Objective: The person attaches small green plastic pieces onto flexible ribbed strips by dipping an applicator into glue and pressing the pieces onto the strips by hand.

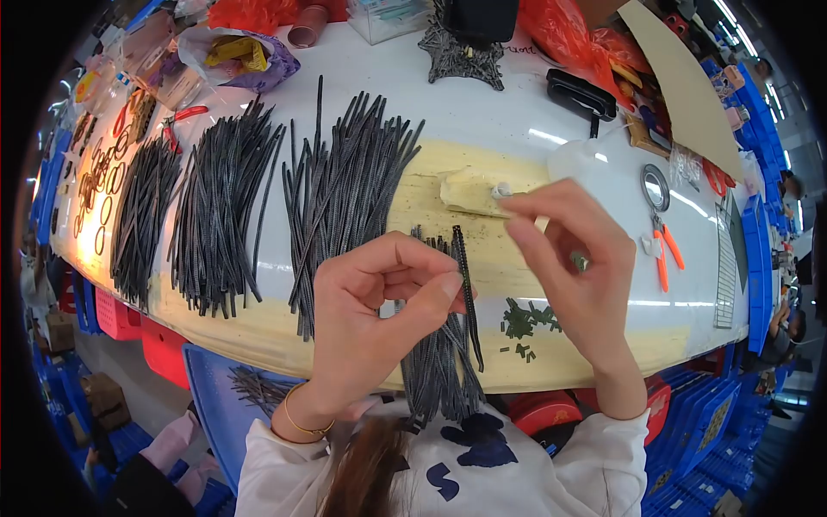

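My left hand is at the middle, thumb and forefinger pinched at a black beaded strip that hangs beside it. My right hand is raised to the right, its thumb and forefinger near each other; whether anything lies between them is too small to tell. Just beyond its fingertips sits a pale yellow block with a small whitish lump on it. Below my hands lies a bundle of dark strips. Small green pieces are scattered on the table between my hands.
Three large bundles of black strips cover the left side of the table. Orange-handled pliers and a round magnifier lie at the right. A phone on a stand is at the back. Blue crates flank the table.
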Motion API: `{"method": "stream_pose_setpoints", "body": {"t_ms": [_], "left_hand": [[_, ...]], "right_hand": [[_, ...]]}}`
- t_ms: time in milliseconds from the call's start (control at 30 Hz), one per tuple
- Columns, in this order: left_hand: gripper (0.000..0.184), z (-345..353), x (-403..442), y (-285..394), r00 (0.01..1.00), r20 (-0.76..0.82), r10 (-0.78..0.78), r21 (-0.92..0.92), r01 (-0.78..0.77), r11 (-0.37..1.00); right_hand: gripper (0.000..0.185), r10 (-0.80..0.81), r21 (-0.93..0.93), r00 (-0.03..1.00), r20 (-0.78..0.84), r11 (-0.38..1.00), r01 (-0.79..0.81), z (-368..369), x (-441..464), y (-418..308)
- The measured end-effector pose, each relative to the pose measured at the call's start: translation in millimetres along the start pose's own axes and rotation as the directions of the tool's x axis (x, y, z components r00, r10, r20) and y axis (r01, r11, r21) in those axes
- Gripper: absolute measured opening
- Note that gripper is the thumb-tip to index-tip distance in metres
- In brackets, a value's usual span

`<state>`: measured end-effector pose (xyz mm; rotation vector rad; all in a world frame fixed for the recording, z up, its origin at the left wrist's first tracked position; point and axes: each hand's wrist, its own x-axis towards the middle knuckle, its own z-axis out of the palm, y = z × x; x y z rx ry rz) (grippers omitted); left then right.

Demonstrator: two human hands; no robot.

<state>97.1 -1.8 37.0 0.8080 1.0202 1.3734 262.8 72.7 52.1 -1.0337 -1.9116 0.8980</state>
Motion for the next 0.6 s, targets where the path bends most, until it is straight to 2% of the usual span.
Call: {"method": "stream_pose_setpoints", "body": {"t_ms": [33, 67, 133, 300, 500, 600], "left_hand": [[0.009, 0, -2, 1, 0.999, -0.005, 0.039, 0.038, -0.039, 0.999], [0.009, 1, -5, 1, 0.997, -0.007, 0.078, 0.077, -0.077, 0.994], [0.010, 3, -8, 3, 0.988, 0.000, 0.156, 0.153, -0.155, 0.976], [0.011, 8, -21, 10, 0.963, -0.004, 0.271, 0.304, -0.257, 0.917], [0.010, 1, -37, 32, 0.958, 0.010, 0.288, 0.258, -0.281, 0.924], [0.008, -17, -41, 47, 1.000, 0.021, 0.007, 0.010, -0.008, 1.000]], "right_hand": [[0.015, 0.074, 0.180, 0.990, 0.123, 0.979, -0.095, -2, -7, -9], [0.015, 0.074, 0.180, 0.990, 0.120, 0.979, -0.095, -3, -10, -18], [0.013, 0.174, 0.261, 0.959, 0.222, 0.937, -0.231, -2, -15, -32], [0.014, 0.085, 0.280, 0.976, 0.202, 0.950, -0.141, -1, -20, -37], [0.016, 0.064, 0.343, 0.967, 0.246, 0.928, -0.148, 0, -25, -51], [0.018, 0.320, 0.312, 0.864, 0.389, 0.837, -0.450, -4, -30, -46]]}}
